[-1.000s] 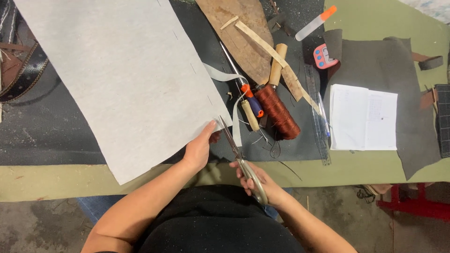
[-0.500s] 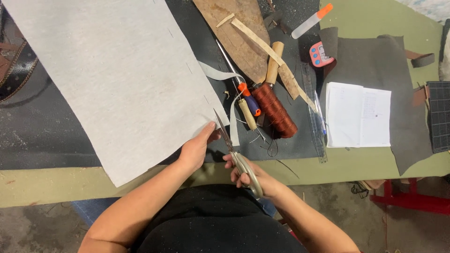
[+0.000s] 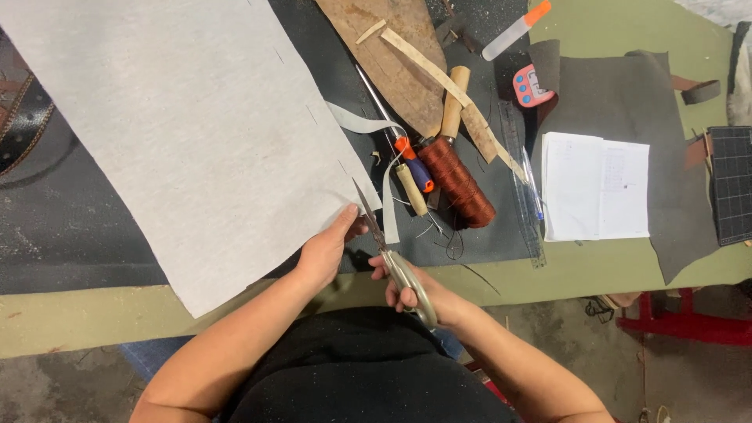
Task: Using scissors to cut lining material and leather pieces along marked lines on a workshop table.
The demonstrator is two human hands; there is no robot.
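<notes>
A large light grey sheet of material [image 3: 180, 149] lies across a dark mat [image 3: 70, 235] on the green table. My left hand [image 3: 325, 251] grips the sheet's right edge near its lower corner. My right hand [image 3: 415, 290] is closed around the handles of metal scissors [image 3: 384, 243], whose blades point up into that edge of the sheet, just right of my left thumb. A thin cut strip of the grey material [image 3: 388, 200] curls away beside the blades.
Right of the scissors lie a spool of rust-brown thread [image 3: 458, 184], awls with wooden and orange-blue handles [image 3: 415, 172], brown leather pieces [image 3: 392, 55], a clear ruler [image 3: 525, 196], a white paper [image 3: 595, 188] on dark grey leather [image 3: 674, 157], and a glue tube [image 3: 513, 31].
The scissors' blades have moved further up along the sheet's right edge, and my left hand has shifted up with them. The grey sheet sits slightly lower in view.
</notes>
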